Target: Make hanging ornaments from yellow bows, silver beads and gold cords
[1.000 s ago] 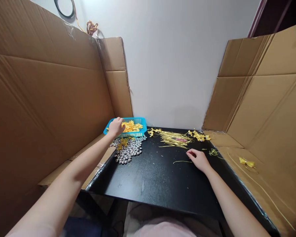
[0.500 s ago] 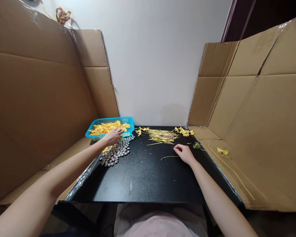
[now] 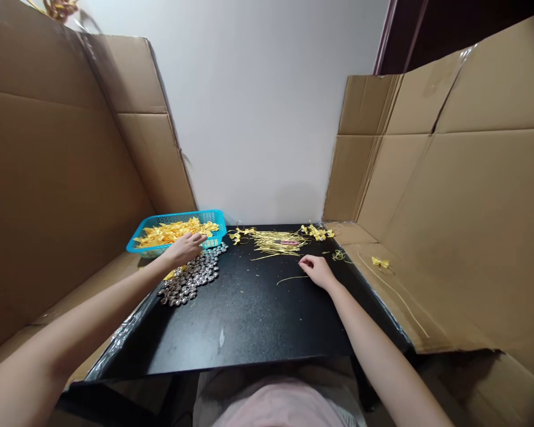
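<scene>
My left hand (image 3: 184,248) reaches out over the pile of small silver beads (image 3: 189,280), just in front of the blue basket (image 3: 213,216) filled with yellow ribbon pieces (image 3: 173,231). Its fingers are stretched forward and nothing shows in them. My right hand (image 3: 317,270) rests on the black table (image 3: 249,320), fingers curled loosely down beside a single thin yellow strand (image 3: 289,278). A bundle of yellow strands (image 3: 278,242) lies behind it near the wall.
Cardboard walls (image 3: 62,172) stand left and right of the table. Finished yellow bows (image 3: 317,232) lie at the back, one more bow (image 3: 380,262) and a long strand on the right cardboard flap. A white wall is behind.
My left hand has drawn back from the blue basket to above the silver beads. The camera has swung right, shifting everything leftward. My right hand stays by the strand.
</scene>
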Demonstrator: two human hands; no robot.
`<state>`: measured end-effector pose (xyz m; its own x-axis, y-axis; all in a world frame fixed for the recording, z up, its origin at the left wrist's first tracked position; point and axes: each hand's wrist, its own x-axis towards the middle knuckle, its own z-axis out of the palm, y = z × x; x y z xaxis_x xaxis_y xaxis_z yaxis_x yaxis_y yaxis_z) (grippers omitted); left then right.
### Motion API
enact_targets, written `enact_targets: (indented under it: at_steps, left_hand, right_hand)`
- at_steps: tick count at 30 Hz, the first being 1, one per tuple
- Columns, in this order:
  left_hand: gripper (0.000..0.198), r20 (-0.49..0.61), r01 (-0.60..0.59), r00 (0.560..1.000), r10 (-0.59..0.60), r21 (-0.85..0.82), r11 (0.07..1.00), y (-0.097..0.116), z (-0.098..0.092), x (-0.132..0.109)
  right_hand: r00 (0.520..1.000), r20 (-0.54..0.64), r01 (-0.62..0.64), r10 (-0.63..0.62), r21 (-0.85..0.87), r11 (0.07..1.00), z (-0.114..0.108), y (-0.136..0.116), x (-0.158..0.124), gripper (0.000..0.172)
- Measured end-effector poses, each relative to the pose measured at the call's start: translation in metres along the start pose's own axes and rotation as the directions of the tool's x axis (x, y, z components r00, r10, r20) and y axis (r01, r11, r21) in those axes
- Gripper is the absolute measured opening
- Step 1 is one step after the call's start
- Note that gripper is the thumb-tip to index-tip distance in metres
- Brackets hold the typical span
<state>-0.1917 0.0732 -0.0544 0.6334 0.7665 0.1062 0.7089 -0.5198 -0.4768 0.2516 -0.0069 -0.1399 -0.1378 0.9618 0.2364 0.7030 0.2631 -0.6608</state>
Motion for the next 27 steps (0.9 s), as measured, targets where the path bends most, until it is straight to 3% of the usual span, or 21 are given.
enact_targets:
  at_steps: [10,18,21,23,27]
  left_hand:
    - [0.028,-0.024,0.124,0.992,-0.125,-0.035,0.992,0.007,0.0,-0.005]
    - [0.023,-0.071,0.196,0.969,-0.238,-0.37,0.908,0.006,-0.006,-0.006]
    - [0.02,-0.089,0.236,0.935,-0.343,-0.565,0.79,0.002,-0.014,-0.006]
    - [0.02,-0.091,0.272,0.883,-0.46,-0.699,0.662,0.007,-0.02,-0.002]
    - [0.03,0.02,0.27,0.75,-0.661,-0.921,0.279,0.05,-0.026,0.018]
  right_hand:
    - [1.0,-0.005,-0.007,0.007,0.03,1.0,-0.001,-0.002,-0.001,0.028]
    - [1.0,-0.025,-0.005,0.009,0.147,0.989,-0.002,-0.002,-0.001,0.028]
    - [0.999,-0.045,-0.01,0.021,0.226,0.974,-0.001,-0.002,-0.002,0.027]
    - [0.997,-0.061,-0.019,0.039,0.291,0.956,0.002,-0.006,-0.002,0.027]
    - [0.995,-0.077,-0.023,0.064,0.445,0.895,0.018,-0.026,0.007,0.027]
